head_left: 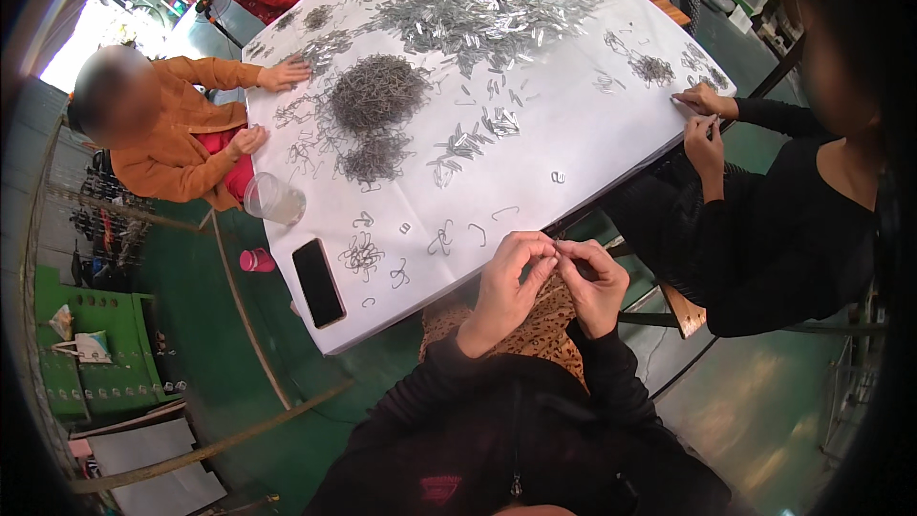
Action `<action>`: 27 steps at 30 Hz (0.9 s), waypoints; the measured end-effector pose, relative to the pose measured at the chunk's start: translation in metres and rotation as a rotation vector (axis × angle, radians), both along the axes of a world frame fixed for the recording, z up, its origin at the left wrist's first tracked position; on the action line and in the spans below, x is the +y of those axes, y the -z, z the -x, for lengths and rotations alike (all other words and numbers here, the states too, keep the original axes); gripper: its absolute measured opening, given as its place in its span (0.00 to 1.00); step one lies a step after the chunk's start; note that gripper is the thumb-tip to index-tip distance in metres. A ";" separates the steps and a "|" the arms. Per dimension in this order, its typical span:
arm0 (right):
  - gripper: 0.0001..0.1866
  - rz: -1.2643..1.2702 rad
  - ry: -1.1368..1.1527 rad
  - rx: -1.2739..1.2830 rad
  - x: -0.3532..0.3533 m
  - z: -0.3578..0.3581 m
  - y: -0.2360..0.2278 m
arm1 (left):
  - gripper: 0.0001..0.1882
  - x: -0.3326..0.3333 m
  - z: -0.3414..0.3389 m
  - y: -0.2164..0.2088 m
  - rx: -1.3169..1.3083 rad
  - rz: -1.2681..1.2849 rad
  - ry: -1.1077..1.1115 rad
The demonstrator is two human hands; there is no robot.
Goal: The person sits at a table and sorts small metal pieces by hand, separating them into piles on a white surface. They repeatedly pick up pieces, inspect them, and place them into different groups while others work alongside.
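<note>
Just off the near edge of the white-covered table, above my lap, my left hand and my right hand meet fingertip to fingertip. Both are closed in a pinch. Whatever lies between the fingertips is too small and hidden to name. Nearest to them on the table are loose bent wire hooks. Further left is a small heap of similar wire pieces, next to a black phone. A large tangled pile of wire pieces sits beyond, with scattered flat silvery metal pieces to its right.
A clear plastic cup stands at the table's left edge. A person in an orange jacket reaches onto the table there; another in black sits close on my right. More metal pieces cover the far side.
</note>
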State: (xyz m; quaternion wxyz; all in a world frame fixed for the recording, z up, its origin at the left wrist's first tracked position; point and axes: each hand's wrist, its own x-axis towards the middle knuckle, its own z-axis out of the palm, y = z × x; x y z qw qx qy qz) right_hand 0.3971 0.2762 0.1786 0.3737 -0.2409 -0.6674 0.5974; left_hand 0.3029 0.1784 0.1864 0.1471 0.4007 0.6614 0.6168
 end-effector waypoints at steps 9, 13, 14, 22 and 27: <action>0.07 0.066 -0.100 -0.071 0.005 0.000 0.008 | 0.03 0.003 0.002 0.015 -0.018 0.044 -0.048; 0.10 0.067 -0.068 -0.075 0.024 0.004 0.005 | 0.04 0.002 0.001 0.021 -0.216 0.018 -0.042; 0.10 0.123 -0.030 -0.079 0.034 0.010 0.006 | 0.04 0.001 0.002 0.023 -0.204 0.019 -0.038; 0.07 -0.893 -0.249 -0.548 0.116 0.224 0.077 | 0.04 -0.008 0.000 0.020 -0.092 0.056 -0.015; 0.05 -1.093 -0.292 -0.737 0.117 0.264 0.106 | 0.04 -0.017 -0.003 0.011 -0.096 0.113 -0.017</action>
